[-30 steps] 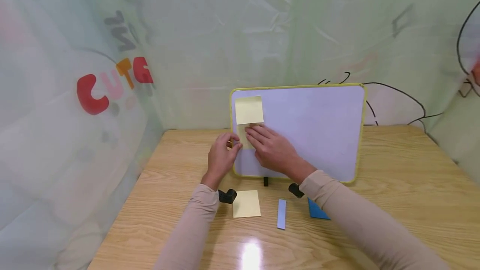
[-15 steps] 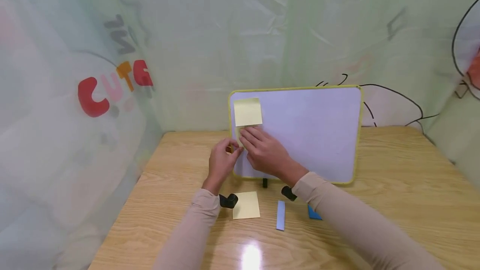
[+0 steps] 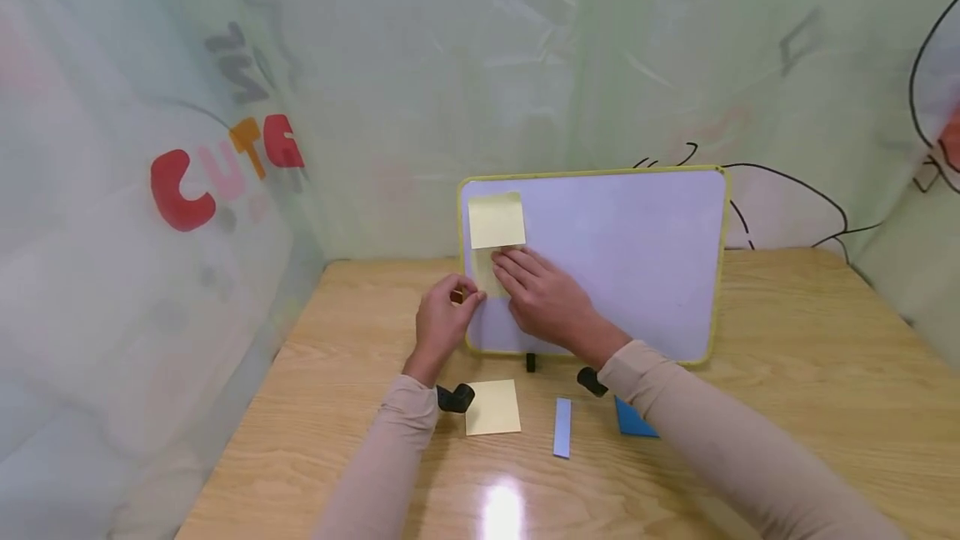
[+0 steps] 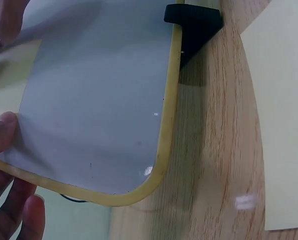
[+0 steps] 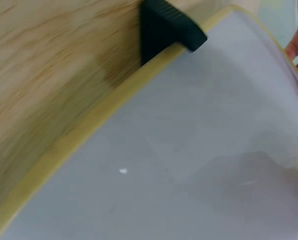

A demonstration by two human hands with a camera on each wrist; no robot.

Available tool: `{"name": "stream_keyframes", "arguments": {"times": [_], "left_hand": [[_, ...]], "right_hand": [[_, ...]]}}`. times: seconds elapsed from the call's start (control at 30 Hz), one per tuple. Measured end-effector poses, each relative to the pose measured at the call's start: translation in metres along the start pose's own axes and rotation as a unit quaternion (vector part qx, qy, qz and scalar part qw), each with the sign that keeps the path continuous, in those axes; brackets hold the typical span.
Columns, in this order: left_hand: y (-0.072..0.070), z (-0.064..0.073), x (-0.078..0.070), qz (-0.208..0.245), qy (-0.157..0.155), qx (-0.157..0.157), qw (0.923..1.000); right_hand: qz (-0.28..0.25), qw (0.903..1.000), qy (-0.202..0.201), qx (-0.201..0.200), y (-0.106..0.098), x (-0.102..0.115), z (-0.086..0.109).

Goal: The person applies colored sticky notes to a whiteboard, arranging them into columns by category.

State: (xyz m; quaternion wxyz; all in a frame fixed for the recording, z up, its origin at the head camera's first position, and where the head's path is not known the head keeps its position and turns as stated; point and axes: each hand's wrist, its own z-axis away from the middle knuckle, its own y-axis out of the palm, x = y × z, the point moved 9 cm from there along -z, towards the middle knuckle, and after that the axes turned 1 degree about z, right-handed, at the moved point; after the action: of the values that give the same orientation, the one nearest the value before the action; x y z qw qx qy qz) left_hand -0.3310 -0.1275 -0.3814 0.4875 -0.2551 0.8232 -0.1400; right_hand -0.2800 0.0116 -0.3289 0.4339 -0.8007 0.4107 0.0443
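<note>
A whiteboard (image 3: 622, 265) with a yellow frame stands upright on the table. Near its upper left corner, a pale yellow sticky note (image 3: 497, 219) is stuck on the surface. Directly below it lies a second sticky note (image 3: 484, 273), partly covered by my right hand (image 3: 551, 298), whose straight fingers press on it. My left hand (image 3: 442, 315) grips the board's left edge; in the left wrist view its thumb (image 4: 3, 132) is on the front at the note's lower corner, with the other fingers behind the frame.
A black stand foot (image 3: 531, 362) supports the board's lower edge. On the wooden table (image 3: 375, 332) in front are a yellow sticky-note pad (image 3: 493, 408), a narrow light-blue strip (image 3: 562, 428) and a blue flat piece (image 3: 633, 419), partly behind the right sleeve. Printed plastic sheeting hangs behind.
My right fingers slid left across the lower note, then back right. My left hand keeps its place at the board's edge, its thumb slightly lower than a second ago.
</note>
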Motion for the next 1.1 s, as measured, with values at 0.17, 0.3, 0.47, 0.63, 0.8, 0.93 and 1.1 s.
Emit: {"name": "stream_keyframes", "arguments": {"times": [0.17,0.3,0.47,0.63,0.8,0.93,1.1], "left_hand": [[0.000,-0.001,0.002,0.012,-0.006,0.010,0.9999],[0.001,0.001,0.004,0.030,-0.004,0.021,0.9993],[0.002,0.007,0.007,0.060,0.003,0.044,0.9972],[-0.001,0.017,0.011,0.057,-0.007,0.050,0.9971],[-0.007,0.030,0.015,0.047,-0.028,0.048,0.9973],[-0.008,0.041,0.019,0.044,-0.041,0.064,0.9961],[-0.003,0.053,0.023,0.032,-0.055,0.109,0.9921]], "right_hand": [[0.004,0.9997,0.023,0.008,-0.007,-0.007,0.009],[-0.020,0.9986,0.048,-0.004,-0.011,-0.007,0.014],[-0.042,0.9964,0.071,-0.023,-0.016,-0.007,0.019],[-0.050,0.9949,0.075,-0.045,-0.020,-0.007,0.025],[-0.078,0.9903,0.089,-0.072,-0.025,-0.005,0.032],[-0.097,0.9875,0.099,-0.075,-0.026,0.000,0.037],[-0.132,0.9827,0.114,-0.061,-0.024,0.007,0.044]]}}
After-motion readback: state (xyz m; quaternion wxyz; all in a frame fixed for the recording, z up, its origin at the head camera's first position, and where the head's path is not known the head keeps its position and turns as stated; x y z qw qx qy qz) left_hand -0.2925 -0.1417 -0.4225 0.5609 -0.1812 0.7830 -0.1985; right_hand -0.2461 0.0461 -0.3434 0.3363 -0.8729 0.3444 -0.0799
